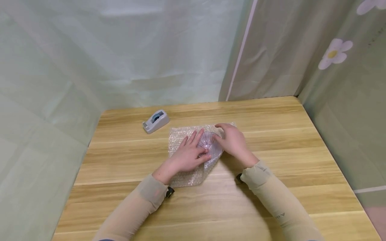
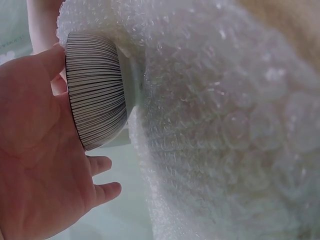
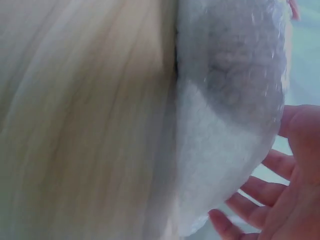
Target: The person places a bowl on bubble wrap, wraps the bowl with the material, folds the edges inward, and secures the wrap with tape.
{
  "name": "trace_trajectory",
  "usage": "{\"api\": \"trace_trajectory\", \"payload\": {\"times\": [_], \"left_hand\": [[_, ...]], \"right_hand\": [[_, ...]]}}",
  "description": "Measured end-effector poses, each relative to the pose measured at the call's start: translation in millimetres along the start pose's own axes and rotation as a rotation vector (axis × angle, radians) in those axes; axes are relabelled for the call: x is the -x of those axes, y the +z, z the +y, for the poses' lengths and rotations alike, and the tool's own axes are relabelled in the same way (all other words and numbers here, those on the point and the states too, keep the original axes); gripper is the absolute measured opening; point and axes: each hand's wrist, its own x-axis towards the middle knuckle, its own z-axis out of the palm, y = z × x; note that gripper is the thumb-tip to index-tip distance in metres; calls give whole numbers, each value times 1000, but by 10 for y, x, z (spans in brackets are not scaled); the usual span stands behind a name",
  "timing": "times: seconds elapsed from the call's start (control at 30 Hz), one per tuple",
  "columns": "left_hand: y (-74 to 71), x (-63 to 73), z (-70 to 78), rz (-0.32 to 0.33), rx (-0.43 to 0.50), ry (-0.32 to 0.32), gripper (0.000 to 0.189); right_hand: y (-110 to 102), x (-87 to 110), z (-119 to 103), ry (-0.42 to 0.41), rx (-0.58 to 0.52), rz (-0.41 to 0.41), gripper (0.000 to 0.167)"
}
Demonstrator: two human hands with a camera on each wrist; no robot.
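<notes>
A bowl (image 1: 207, 140) with thin dark lines stands upright on a sheet of bubble wrap (image 1: 188, 179). In the left wrist view the bowl (image 2: 97, 90) shows its striped side, base toward the wrap (image 2: 215, 110). My left hand (image 1: 188, 156) lies spread across the bowl's left part, fingertips over its rim. Part of the wrap is folded up against the bowl's near right side. My right hand (image 1: 233, 140) arches at that side, thumb near the rim. In the right wrist view its spread fingers (image 3: 260, 190) are along the edge of the raised wrap (image 3: 220, 145).
A pale tape dispenser (image 1: 156, 121) with a blue-centred roll stands beyond the wrap, to the left. Everything rests on a wood-grain table (image 1: 126, 167). Curtains (image 1: 169, 53) hang behind it and at both sides.
</notes>
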Motion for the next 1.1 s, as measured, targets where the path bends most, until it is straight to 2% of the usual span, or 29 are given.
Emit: {"api": "trace_trajectory", "payload": {"times": [0.17, 0.33, 0.4, 0.5, 0.6, 0.83, 1.1], "left_hand": [[0, 1, 4, -1, 23, -2, 60], [4, -4, -4, -1, 35, -4, 57], [8, -4, -9, -3, 34, -5, 57], [16, -3, -16, -2, 41, -5, 56], [29, -8, -28, 3, 49, -4, 56], [37, -9, -40, 0, 63, -9, 55], [41, -15, -35, 8, 74, -2, 51]], "right_hand": [[-41, 12, 159, 47, -164, 115, 43], [-87, -24, 372, 189, -343, 191, 46], [-113, -50, 467, 263, -368, 168, 54], [-160, -88, 587, 362, -370, 86, 66], [-211, -136, 661, 414, -337, -12, 71], [-270, -261, 693, 421, -273, -149, 62], [-256, -266, 756, 393, -209, -173, 46]]}}
